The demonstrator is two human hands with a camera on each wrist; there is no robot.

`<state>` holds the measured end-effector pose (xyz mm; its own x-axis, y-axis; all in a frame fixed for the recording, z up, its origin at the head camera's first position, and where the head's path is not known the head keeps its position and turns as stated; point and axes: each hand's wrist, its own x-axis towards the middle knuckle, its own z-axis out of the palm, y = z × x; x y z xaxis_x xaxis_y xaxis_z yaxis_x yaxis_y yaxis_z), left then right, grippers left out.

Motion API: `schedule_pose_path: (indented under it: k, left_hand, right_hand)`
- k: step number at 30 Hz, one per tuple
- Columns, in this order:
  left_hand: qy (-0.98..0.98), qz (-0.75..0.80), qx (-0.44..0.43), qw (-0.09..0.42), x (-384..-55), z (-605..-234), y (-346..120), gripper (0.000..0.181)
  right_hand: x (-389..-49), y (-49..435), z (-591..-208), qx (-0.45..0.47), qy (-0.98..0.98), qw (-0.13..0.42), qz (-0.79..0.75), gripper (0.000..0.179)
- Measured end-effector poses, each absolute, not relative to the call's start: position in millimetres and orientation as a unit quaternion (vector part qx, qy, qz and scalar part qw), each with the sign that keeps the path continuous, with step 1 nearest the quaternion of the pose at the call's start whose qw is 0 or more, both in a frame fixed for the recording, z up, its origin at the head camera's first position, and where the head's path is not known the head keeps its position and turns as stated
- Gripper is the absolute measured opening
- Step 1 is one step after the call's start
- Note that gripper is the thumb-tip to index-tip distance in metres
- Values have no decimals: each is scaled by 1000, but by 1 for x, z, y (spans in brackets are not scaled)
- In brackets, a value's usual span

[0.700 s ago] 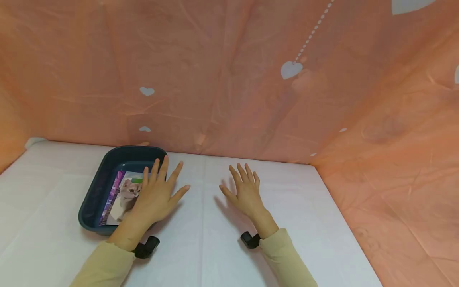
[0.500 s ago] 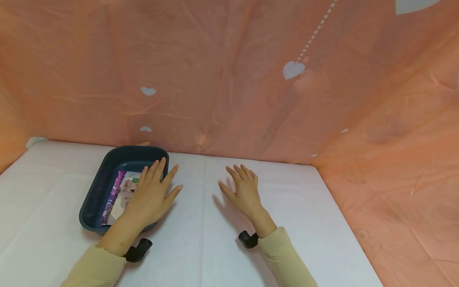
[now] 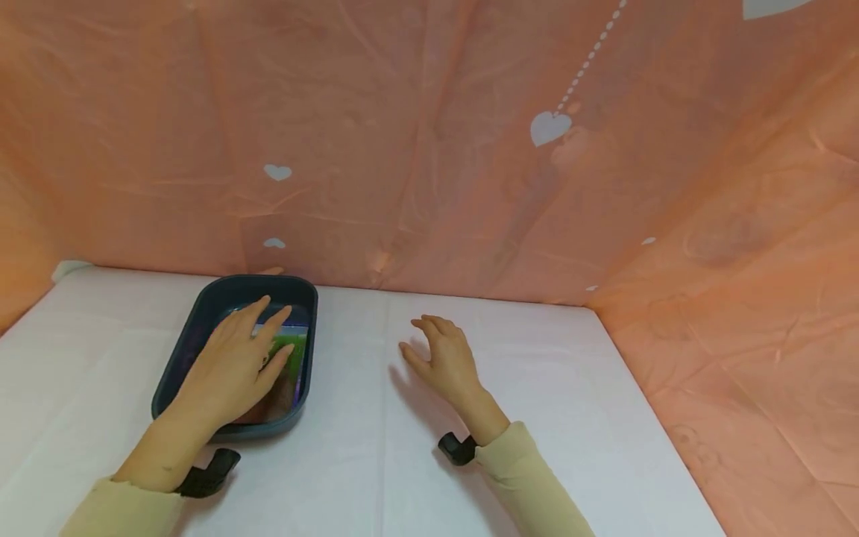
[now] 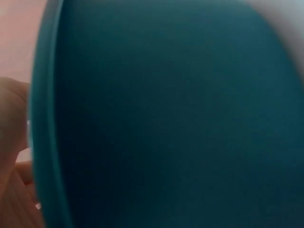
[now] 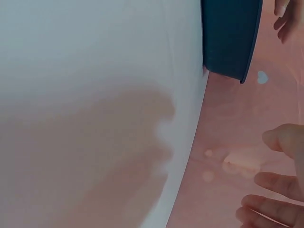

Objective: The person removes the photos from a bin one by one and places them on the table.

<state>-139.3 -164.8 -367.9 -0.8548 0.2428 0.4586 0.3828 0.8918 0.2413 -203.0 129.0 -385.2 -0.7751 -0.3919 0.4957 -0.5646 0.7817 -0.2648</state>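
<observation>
A dark teal plastic basin (image 3: 309, 358) sits on the white-covered table, with flat printed pictures (image 3: 271, 406) inside it. Green and brown print shows at the right; the rest is hidden under my left hand (image 3: 228, 365). That hand hovers over the basin, fingers loosely extended and thumb apart; contact with the pictures cannot be made out. The basin's outer wall (image 4: 175, 114) fills most of the left wrist view, part of the left hand (image 4: 12, 123) showing beyond its rim. Above the table to the right, my right hand (image 3: 446, 358) holds nothing, its fingers loosely bent.
White cloth (image 3: 362, 447) covers the table. An orange-pink sheet (image 3: 403, 149) printed with white hearts rises behind it and along the right side. Each wrist carries a small black camera, such as the left one (image 3: 209, 473).
My left hand has moved left across the basin, covering the kitten picture and exposing a green and brown one at the right. The right hand has shifted slightly left, its fingers more bent.
</observation>
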Motion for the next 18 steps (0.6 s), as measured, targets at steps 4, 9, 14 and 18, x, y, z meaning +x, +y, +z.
schedule_pose_path:
  k: [4, 9, 14, 18]
  left_hand:
    - [-947, -172, -158, 221, -141, -371, -181, 52]
    - [-954, -167, -139, 208, -142, -374, -199, 52]
    - [-958, -155, -128, 205, -144, -378, -212, 52]
    - [-960, -146, -122, 203, -143, -380, -222, 53]
  right_hand:
    - [-202, 127, -384, 259, -923, 194, 210, 38]
    - [-201, 125, -383, 254, -926, 183, 210, 37]
    - [-200, 122, -383, 248, -929, 176, 212, 36]
    - [-200, 120, -383, 246, -929, 169, 219, 37]
